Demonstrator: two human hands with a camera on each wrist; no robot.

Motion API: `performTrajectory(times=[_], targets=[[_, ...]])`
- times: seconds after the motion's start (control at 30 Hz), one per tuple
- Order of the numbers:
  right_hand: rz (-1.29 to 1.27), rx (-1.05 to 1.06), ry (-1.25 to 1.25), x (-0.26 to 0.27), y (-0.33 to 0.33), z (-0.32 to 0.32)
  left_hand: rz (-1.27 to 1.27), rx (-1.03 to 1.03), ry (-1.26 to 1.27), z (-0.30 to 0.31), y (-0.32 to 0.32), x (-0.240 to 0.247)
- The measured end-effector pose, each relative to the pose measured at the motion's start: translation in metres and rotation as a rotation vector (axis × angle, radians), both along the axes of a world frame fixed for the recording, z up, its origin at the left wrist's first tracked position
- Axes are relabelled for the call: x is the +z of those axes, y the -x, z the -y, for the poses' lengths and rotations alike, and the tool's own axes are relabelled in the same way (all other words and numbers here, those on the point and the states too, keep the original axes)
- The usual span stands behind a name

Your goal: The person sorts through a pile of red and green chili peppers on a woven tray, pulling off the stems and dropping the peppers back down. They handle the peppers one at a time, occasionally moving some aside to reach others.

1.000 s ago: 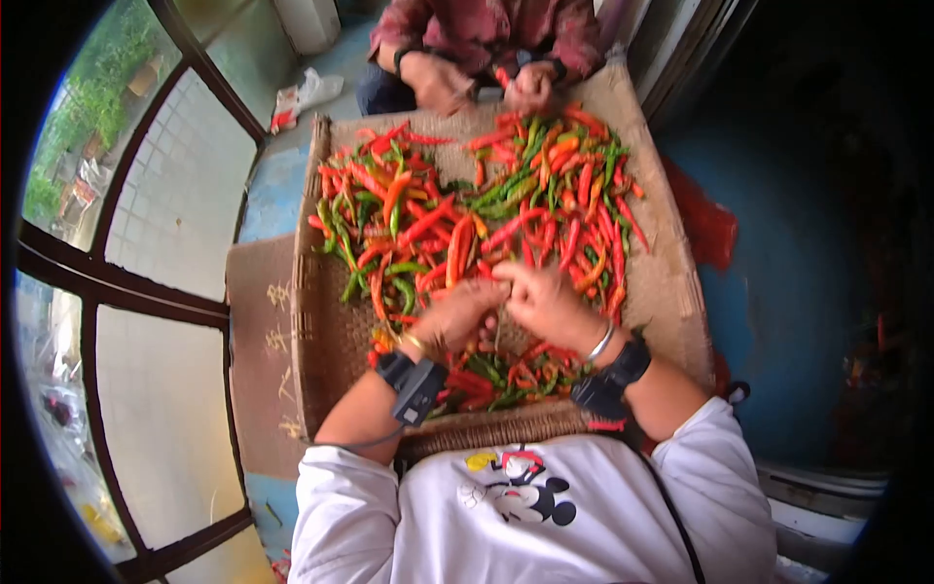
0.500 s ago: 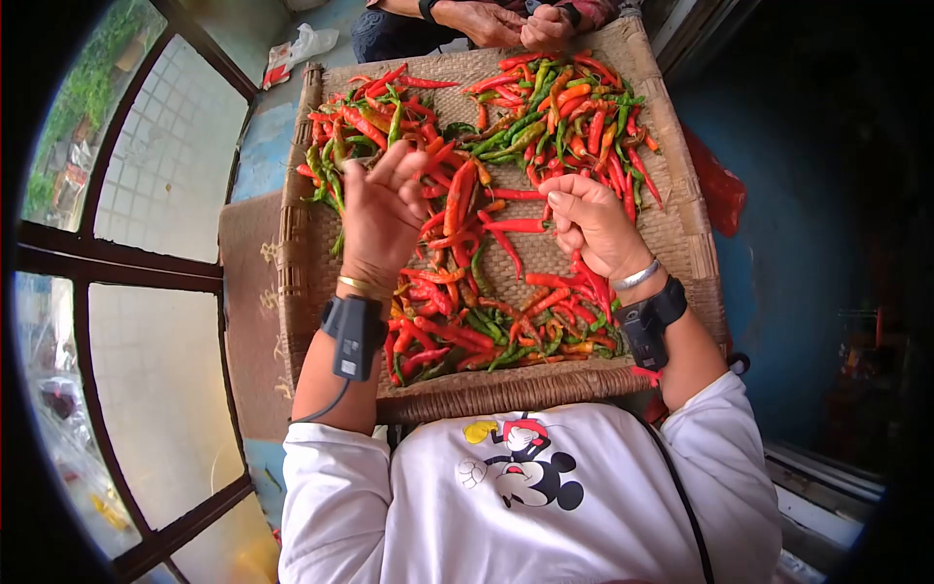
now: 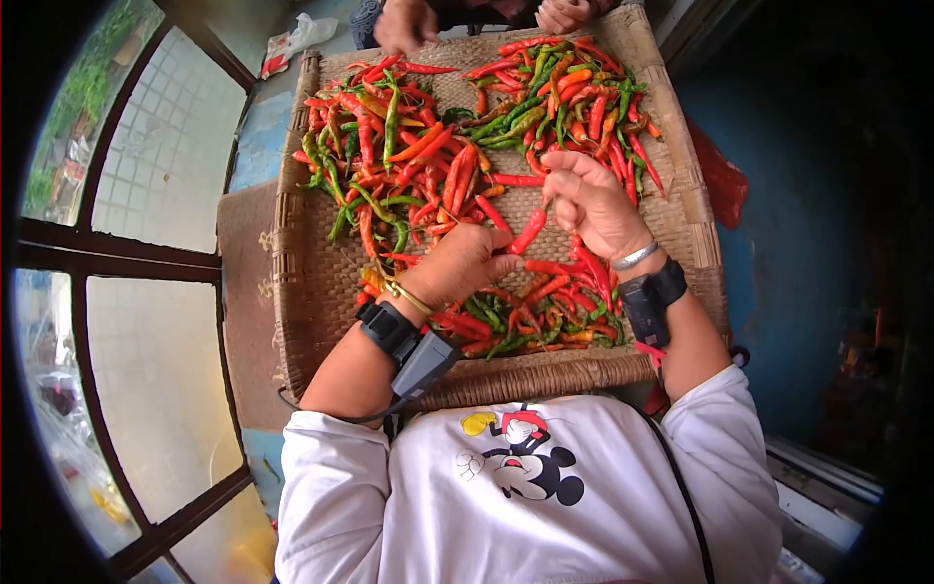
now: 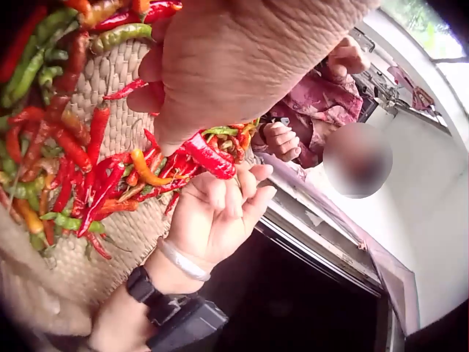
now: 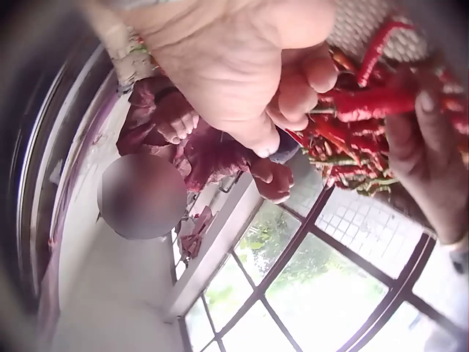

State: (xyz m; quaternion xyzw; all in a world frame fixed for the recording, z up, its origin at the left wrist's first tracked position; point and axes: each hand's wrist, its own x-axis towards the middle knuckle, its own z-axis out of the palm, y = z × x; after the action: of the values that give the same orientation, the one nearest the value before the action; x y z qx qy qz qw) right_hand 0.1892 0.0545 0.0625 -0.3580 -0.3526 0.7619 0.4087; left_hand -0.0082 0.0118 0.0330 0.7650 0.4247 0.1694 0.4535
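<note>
A red chili pepper (image 3: 528, 231) is held between the thumb and fingers of my left hand (image 3: 457, 261), over the middle of the woven tray (image 3: 321, 336). Its stem end points up toward my right hand (image 3: 595, 206), whose thumb and curled fingers pinch at the stem. In the left wrist view the pepper (image 4: 209, 155) reaches to the right hand's fingertips. The right wrist view shows its green stem (image 5: 322, 111) at those fingers. Red and green chili peppers (image 3: 389, 146) lie heaped around both hands.
Another person's hands (image 3: 407, 24) are at the tray's far edge. More chili peppers form a heap at the far right (image 3: 574, 97) and one along the near rim (image 3: 506, 326). Framed windows (image 3: 161, 165) stand on the left; a red bag (image 3: 718, 175) lies right of the tray.
My left hand, spread over the left heap half a second ago, has come back right with a chili pepper to my right hand. The other person's hands have moved apart.
</note>
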Motion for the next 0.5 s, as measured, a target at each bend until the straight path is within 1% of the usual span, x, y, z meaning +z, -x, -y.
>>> performTrajectory(times=[0.03, 0.07, 0.13, 0.17, 0.2, 0.27, 0.3, 0.33, 0.37, 0.4, 0.47, 0.5], targets=[[0.127, 0.057, -0.114, -0.005, 0.000, -0.001, 0.040, 0.018, 0.055, 0.000, 0.000, 0.000], [0.128, 0.056, -0.111, -0.009, 0.001, -0.001, 0.041, 0.017, 0.059, 0.000, 0.002, 0.003], [0.162, 0.071, -0.130, -0.015, 0.003, 0.000, 0.069, 0.101, 0.025, -0.003, 0.006, 0.012], [0.143, 0.024, -0.053, -0.014, 0.003, 0.000, 0.145, 0.186, -0.021, -0.005, 0.009, 0.011], [0.143, 0.023, -0.052, -0.016, 0.002, -0.002, 0.231, 0.283, 0.019, -0.007, 0.013, 0.011], [0.319, -0.019, -0.107, -0.029, 0.000, -0.007, 0.441, 0.578, 0.213, -0.015, 0.020, 0.020], [0.319, -0.018, -0.106, -0.043, 0.000, -0.006, 0.594, 0.672, 0.193, -0.020, 0.025, 0.017], [0.558, 0.037, -0.462, -0.062, 0.002, -0.005, 0.748, 0.767, 0.171, -0.024, 0.032, 0.014], [0.791, 0.093, -0.824, -0.064, 0.007, -0.004, 0.901, 0.847, 0.237, -0.027, 0.036, 0.016], [0.789, 0.094, -0.826, -0.065, 0.009, -0.002, 0.901, 0.848, 0.235, -0.026, 0.037, 0.016], [1.143, 0.302, -1.142, -0.064, 0.016, 0.010, 0.879, 0.944, 0.192, -0.025, 0.039, 0.014], [1.193, 0.391, -1.040, -0.066, 0.019, 0.013, 0.819, 0.913, 0.186, -0.027, 0.041, 0.009]])
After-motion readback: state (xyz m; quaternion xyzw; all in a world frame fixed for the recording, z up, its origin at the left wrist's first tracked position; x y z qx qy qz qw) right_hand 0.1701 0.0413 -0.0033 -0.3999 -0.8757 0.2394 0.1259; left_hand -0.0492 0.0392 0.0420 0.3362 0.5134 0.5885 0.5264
